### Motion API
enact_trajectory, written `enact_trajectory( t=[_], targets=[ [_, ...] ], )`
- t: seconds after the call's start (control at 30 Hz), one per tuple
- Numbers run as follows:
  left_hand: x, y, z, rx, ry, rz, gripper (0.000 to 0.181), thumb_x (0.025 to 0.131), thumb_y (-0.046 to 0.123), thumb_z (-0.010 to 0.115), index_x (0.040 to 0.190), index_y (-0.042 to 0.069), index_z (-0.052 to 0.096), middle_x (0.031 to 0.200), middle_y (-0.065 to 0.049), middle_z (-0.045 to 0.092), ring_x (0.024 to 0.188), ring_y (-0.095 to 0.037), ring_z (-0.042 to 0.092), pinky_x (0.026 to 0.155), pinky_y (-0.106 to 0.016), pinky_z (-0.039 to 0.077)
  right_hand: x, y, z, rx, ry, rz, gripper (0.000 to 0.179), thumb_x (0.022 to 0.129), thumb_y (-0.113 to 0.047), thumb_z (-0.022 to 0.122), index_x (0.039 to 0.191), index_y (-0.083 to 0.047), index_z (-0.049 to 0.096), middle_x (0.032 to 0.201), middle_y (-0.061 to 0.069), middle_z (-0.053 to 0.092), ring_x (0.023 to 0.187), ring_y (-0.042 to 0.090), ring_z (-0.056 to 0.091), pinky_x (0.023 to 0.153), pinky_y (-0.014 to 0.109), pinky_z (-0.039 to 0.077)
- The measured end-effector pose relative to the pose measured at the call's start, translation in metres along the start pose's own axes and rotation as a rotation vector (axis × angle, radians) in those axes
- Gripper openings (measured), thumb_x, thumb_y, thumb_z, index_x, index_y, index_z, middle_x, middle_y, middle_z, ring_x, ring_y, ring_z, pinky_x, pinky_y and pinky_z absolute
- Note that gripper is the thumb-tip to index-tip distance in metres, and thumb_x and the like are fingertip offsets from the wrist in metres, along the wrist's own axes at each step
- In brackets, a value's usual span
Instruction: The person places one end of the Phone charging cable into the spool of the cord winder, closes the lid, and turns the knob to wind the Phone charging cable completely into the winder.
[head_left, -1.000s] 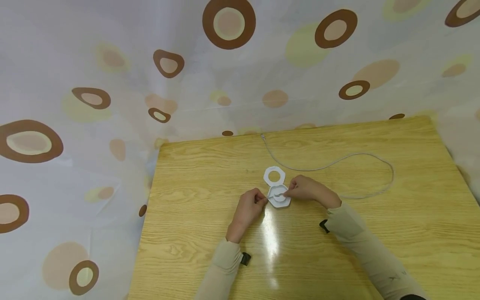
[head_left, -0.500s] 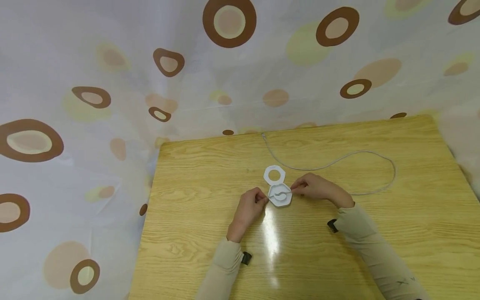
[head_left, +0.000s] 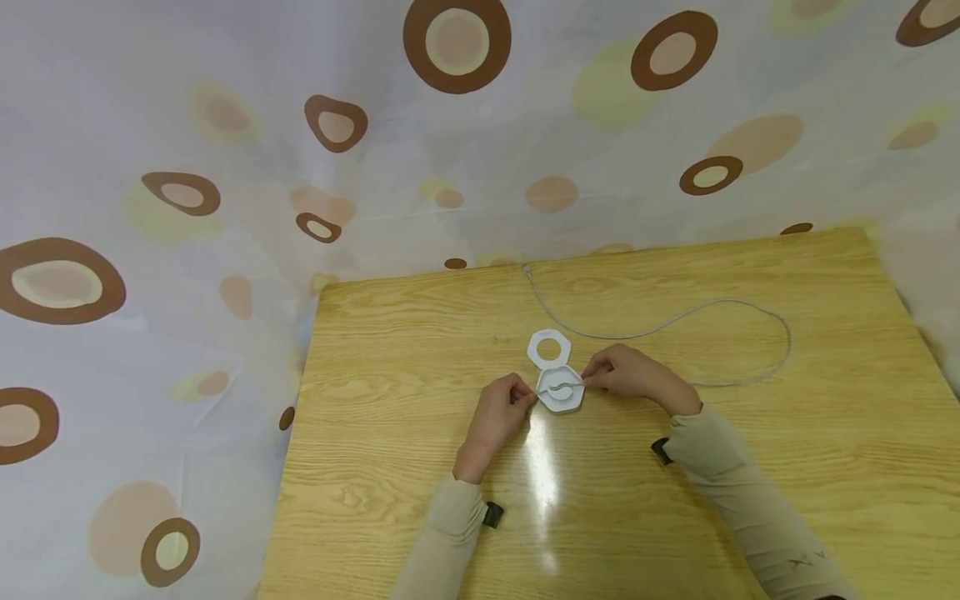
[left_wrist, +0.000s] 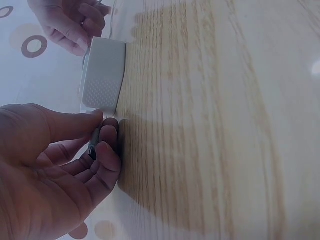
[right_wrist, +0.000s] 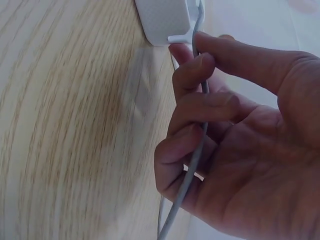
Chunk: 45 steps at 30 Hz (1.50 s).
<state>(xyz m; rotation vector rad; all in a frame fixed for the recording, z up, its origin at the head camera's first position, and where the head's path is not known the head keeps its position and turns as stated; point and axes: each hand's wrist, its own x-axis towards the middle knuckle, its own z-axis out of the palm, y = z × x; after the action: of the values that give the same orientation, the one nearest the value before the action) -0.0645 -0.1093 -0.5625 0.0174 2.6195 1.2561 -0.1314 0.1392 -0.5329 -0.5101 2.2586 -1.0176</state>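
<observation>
The left forearm and the right forearm, both beige-sleeved, are stretched forward and angled inward. The left hand is held with thumb extended and pinched against the forefinger, the other fingers curled; the right hand is held likewise, palm partly turned inward.

Glossy wood-grained table, partly textured plastic case, smooth matt cable, matt cloth sleeves

No text, label or number can be read.
</observation>
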Motion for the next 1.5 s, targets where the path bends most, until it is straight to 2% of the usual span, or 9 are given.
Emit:
enact_trajectory(
  t=[0.2, 0.47, 0.7, 0.93, 1.1, 1.23, 1.37, 1.5],
  targets=[
    [0.000, 0.001, 0.000, 0.006, 0.008, 0.012, 0.006, 0.098, 0.007, 0.074, 0.092, 0.004, 0.074, 0.084, -0.008, 0.072, 0.072, -0.003, 0.052, 0.065, -0.016, 0.043, 0.001, -0.006, 0.001, -0.027, -0.012, 0.041, 0.019, 0.098, -0.012, 0.070, 0.099, 0.005, 0.078, 0.090, 0.016, 0.076, 0.077, 0.013, 0.057, 0.070, 0.026, 0.046],
    [-0.001, 0.001, 0.001, 0.015, 0.012, 0.011, 0.007, 0.098, 0.007, 0.074, 0.092, 0.004, 0.073, 0.083, -0.007, 0.071, 0.071, -0.004, 0.052, 0.065, -0.017, 0.044, 0.004, -0.014, 0.002, -0.116, -0.026, 0.111, 0.016, 0.096, -0.012, 0.069, 0.094, 0.001, 0.078, 0.094, 0.013, 0.076, 0.079, 0.017, 0.059, 0.072, 0.027, 0.047],
    [0.000, 0.001, 0.002, 0.018, 0.003, 0.006, 0.007, 0.099, 0.008, 0.073, 0.093, 0.005, 0.074, 0.086, -0.008, 0.073, 0.073, -0.003, 0.052, 0.066, -0.016, 0.044, 0.000, -0.016, 0.006, -0.146, -0.001, 0.120, 0.011, 0.089, -0.009, 0.065, 0.085, -0.004, 0.074, 0.083, 0.006, 0.071, 0.071, 0.015, 0.054, 0.065, 0.027, 0.042],
    [-0.001, 0.001, 0.002, 0.028, 0.016, 0.008, 0.007, 0.098, 0.009, 0.074, 0.092, 0.005, 0.075, 0.084, -0.007, 0.073, 0.072, -0.003, 0.053, 0.065, -0.017, 0.044, -0.007, -0.009, 0.004, -0.077, -0.023, 0.054, 0.020, 0.101, -0.015, 0.067, 0.097, 0.002, 0.076, 0.079, 0.004, 0.066, 0.071, 0.012, 0.051, 0.067, 0.026, 0.043],
    [-0.001, 0.002, 0.001, 0.027, 0.019, 0.006, 0.008, 0.098, 0.010, 0.075, 0.092, 0.005, 0.075, 0.082, -0.007, 0.073, 0.070, -0.004, 0.053, 0.064, -0.017, 0.044, -0.009, -0.007, 0.005, -0.026, 0.003, 0.065, 0.029, 0.104, -0.025, 0.065, 0.107, 0.002, 0.075, 0.081, 0.005, 0.064, 0.073, 0.014, 0.052, 0.066, 0.028, 0.044],
    [-0.001, 0.002, 0.002, 0.022, 0.009, 0.004, 0.008, 0.098, 0.010, 0.075, 0.092, 0.004, 0.074, 0.082, -0.006, 0.072, 0.070, -0.004, 0.053, 0.064, -0.018, 0.044, -0.008, -0.007, 0.010, -0.028, 0.034, 0.087, 0.036, 0.103, -0.033, 0.066, 0.111, 0.001, 0.073, 0.083, 0.005, 0.063, 0.076, 0.016, 0.053, 0.067, 0.028, 0.044],
    [0.000, 0.001, 0.003, 0.015, -0.001, 0.001, 0.008, 0.099, 0.011, 0.074, 0.092, 0.005, 0.075, 0.083, -0.006, 0.072, 0.071, -0.004, 0.054, 0.064, -0.018, 0.044, -0.006, -0.006, 0.016, -0.037, 0.061, 0.112, 0.038, 0.102, -0.036, 0.069, 0.110, 0.001, 0.071, 0.084, 0.006, 0.063, 0.077, 0.017, 0.055, 0.068, 0.029, 0.045],
    [0.000, 0.001, 0.002, 0.009, -0.003, -0.001, 0.009, 0.099, 0.010, 0.074, 0.092, 0.004, 0.075, 0.083, -0.008, 0.073, 0.071, -0.005, 0.054, 0.064, -0.017, 0.045, -0.004, -0.006, 0.019, -0.013, 0.068, 0.137, 0.041, 0.101, -0.036, 0.069, 0.113, 0.002, 0.069, 0.093, 0.010, 0.067, 0.083, 0.020, 0.059, 0.071, 0.029, 0.048]
  ],
)
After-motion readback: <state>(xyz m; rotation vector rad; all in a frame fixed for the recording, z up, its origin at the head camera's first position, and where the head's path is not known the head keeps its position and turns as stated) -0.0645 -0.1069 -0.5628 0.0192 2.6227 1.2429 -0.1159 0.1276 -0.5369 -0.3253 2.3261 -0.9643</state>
